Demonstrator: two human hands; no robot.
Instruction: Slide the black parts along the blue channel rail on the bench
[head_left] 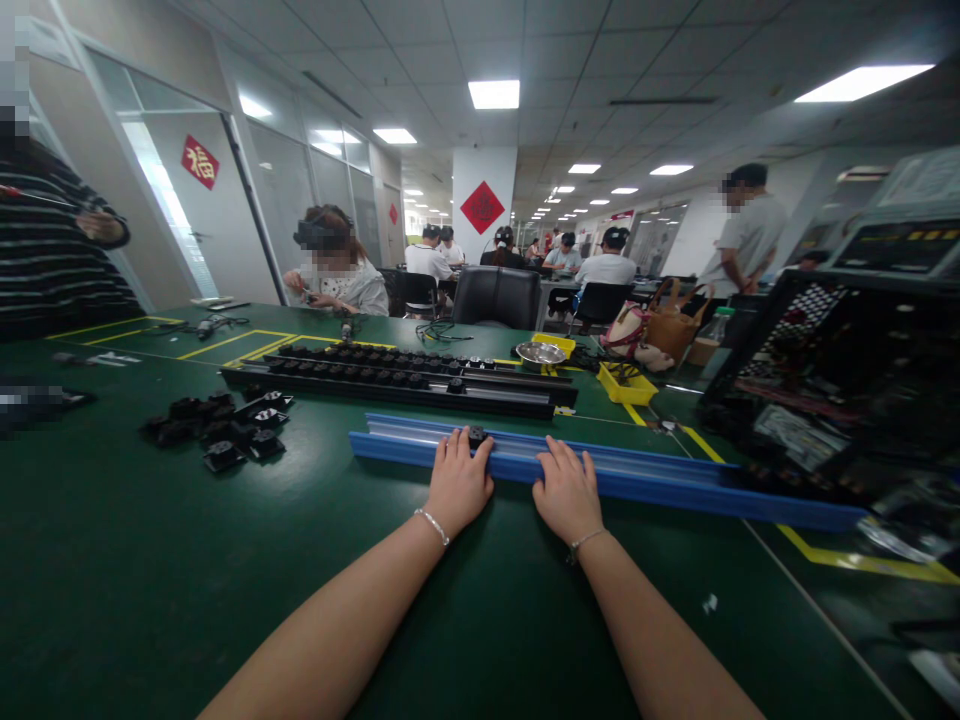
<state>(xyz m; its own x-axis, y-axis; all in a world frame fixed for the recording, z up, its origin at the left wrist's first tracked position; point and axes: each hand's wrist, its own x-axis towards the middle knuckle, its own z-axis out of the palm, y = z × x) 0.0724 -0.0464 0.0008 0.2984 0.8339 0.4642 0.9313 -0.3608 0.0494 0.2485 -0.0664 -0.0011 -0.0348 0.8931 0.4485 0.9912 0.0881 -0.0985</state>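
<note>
A long blue channel rail (645, 474) lies across the green table in front of me. Inside its channel sits a small black block (477, 436), between the thumb and fingers of my left hand (459, 485). Farther right, my right hand (568, 490) has its fingers bent over the rail's near wall and grips it. Its thumb rests along the near side. What the fingertips touch inside the channel is partly hidden.
Behind the rail lie black rails (397, 385) bearing rows of black blocks. Loose black blocks (225, 430) are piled left. A yellow tray (626, 383), a metal bowl (540, 353) and an open computer case (810, 370) stand right. A person (337, 270) sits opposite.
</note>
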